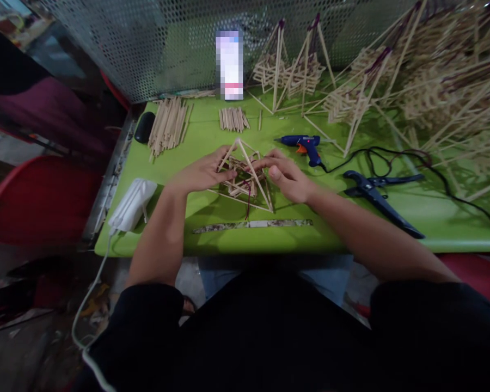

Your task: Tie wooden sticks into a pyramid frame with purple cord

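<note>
A small stick frame [263, 187] stands on the green table between my hands, with leaning sticks meeting at a peak and a woven stack of short sticks inside. A dark red string hangs from the stack. My left hand [202, 171] grips the stack's left side, thumb in front and fingers partly hidden behind the sticks. From the right, my right hand [289, 175] reaches fingers past a leaning stick to touch the stack, its thumb held apart. Beyond that hand lies a blue glue gun [304, 146] with an orange trigger.
Long sticks [168, 125] and short sticks [233, 118] lie in bundles. A black pipe cutter [378, 198] and cable are at right, near several finished stick frames [361, 98]. A white power strip [134, 204] sits left; a phone [230, 65] leans on the mesh panel [179, 49].
</note>
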### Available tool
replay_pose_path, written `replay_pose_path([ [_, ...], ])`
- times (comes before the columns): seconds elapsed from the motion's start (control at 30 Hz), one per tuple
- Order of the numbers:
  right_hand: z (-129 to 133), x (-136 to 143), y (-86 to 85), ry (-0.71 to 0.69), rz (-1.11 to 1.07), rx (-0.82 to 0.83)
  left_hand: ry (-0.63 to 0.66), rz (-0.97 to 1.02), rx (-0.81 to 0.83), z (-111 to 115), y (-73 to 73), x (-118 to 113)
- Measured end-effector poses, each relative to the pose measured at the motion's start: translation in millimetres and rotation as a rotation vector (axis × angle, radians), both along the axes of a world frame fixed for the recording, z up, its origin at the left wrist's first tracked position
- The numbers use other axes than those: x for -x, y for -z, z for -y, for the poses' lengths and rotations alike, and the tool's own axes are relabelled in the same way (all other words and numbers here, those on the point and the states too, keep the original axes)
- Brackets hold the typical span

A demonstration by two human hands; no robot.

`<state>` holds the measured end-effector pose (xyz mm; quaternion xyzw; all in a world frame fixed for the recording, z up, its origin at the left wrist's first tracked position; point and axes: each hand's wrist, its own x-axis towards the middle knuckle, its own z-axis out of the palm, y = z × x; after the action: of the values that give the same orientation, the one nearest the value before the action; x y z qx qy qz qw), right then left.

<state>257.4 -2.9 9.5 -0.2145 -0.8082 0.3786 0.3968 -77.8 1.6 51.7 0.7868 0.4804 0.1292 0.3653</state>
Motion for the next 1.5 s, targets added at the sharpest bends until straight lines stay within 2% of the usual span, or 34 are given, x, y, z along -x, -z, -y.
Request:
replay_pose_path([
  [0.2, 2, 2, -3.0, -0.012, -0.026, -0.021, 0.005, 0.01, 0.009, -2, 1.2, 0],
  [0.43, 4, 3, -10.9, 0.023, 0.056, 0.016, -0.001, 0.008, 0.037, -3, -0.7, -5],
  [0.6, 2, 4, -6.9, 0.029, 0.058, -0.033, -0.004, -0.058, 0.008, -4, 0.6, -3],
  [0.77, 2, 9, -4.3, 0.018, -0.019, -0.088, 0.023, -0.034, 0.036, -4, 0.0, -3],
  [0.97, 11, 13, -8.6, 0.137, -0.007, -0.211, 0.062, 0.052, 0.066, -4, 2.0, 0],
  [1.13, 14, 14, -8.9, 0.205, 0.082, -0.222, 0.038, 0.021, 0.037, -7, 4.7, 2],
  [1.33, 10, 10, -12.7, 0.28, 0.05, -0.234, 0.052, -0.013, 0.056, -4, -8.2, 4],
  [1.5, 7, 2, -21.8, 0.27, 0.072, -0.205, 0.094, -0.04, 0.007, 0, -16.9, 7],
])
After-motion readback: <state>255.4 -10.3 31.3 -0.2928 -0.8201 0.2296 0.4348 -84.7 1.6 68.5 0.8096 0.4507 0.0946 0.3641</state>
